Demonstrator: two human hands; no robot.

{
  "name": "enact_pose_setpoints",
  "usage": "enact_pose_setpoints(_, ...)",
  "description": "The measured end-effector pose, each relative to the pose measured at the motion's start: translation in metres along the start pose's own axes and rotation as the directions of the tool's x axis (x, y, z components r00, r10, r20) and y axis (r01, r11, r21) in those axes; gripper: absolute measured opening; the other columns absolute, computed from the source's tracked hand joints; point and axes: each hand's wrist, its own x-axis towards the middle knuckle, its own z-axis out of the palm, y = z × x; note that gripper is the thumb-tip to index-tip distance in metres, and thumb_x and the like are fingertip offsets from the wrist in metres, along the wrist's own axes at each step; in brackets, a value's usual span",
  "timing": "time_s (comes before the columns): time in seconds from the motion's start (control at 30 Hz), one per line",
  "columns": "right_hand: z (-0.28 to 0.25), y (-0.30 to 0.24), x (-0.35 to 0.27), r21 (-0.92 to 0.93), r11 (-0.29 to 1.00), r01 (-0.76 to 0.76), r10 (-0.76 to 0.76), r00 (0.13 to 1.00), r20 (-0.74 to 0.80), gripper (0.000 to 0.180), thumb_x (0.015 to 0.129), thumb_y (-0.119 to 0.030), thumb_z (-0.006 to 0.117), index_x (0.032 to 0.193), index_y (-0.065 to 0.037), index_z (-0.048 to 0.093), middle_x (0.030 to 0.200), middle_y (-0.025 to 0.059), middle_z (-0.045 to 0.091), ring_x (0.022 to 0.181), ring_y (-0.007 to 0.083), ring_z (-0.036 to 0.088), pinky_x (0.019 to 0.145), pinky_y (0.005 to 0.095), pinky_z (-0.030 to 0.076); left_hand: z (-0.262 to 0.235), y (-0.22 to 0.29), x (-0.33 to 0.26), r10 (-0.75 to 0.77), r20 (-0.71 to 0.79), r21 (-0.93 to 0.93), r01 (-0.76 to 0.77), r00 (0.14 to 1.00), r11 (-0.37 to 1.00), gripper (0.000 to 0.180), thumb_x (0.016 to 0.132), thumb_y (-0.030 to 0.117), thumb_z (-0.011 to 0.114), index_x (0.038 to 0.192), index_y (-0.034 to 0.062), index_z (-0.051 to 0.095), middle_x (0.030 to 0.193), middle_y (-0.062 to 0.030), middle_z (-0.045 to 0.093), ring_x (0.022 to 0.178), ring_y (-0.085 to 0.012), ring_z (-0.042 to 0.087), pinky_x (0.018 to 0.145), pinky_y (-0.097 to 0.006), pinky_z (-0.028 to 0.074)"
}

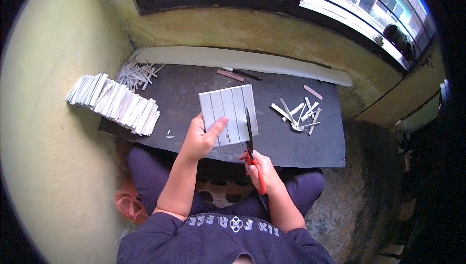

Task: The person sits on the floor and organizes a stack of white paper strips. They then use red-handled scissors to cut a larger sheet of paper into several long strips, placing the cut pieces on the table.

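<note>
My left hand point(203, 136) grips a white sheet point(227, 106) by its lower left side, thumb lying on top. Several dark lines run down the sheet, dividing it into strips; whether it is one layer or a thin stack, I cannot tell. In my right hand point(259, 167) is a pair of scissors point(256, 163) with orange-red handles and dark blades. The blades point away from me and lie along the sheet's right-hand strip. How far they are parted cannot be made out. Both hands are over the near edge of a low dark table point(184, 86).
A long row of packed white strips point(114, 101) stands at the left, with loose slivers point(138, 75) behind it. White offcuts point(296, 116) lie at the right. A pen point(250, 74), a pinkish stick point(230, 75) and another stick point(313, 92) lie farther back, before a long white roll point(242, 60).
</note>
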Motion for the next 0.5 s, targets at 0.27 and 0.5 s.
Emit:
enact_pose_setpoints(0.27,-0.014,-0.004,-0.005,-0.013,0.998,0.056,-0.057,0.995,-0.084,0.072,0.080,-0.068,0.043,0.100,0.000,0.053,0.071,0.0034,0.048,0.062,0.0117,0.046,0.056,0.0252,0.039,0.024,-0.008,-0.011,-0.039,0.075,-0.033,0.041,0.996,0.999,0.023,0.088,0.011,0.057,0.107,-0.0030,0.056,0.098,-0.0070,0.062,0.090,-0.0121,0.058,0.078,-0.026,0.046)
enact_pose_setpoints(0.5,-0.021,-0.003,-0.009,0.010,1.000,0.029,-0.028,0.997,-0.079,0.060,0.080,-0.057,0.051,0.096,0.000,0.053,0.067,0.0078,0.050,0.061,0.0191,0.050,0.058,0.0298,0.041,0.031,-0.007,-0.012,-0.029,0.076,-0.019,0.030,0.997,0.999,0.022,0.088,0.010,0.057,0.106,-0.0027,0.056,0.098,-0.0066,0.062,0.089,-0.0115,0.058,0.077,-0.026,0.046)
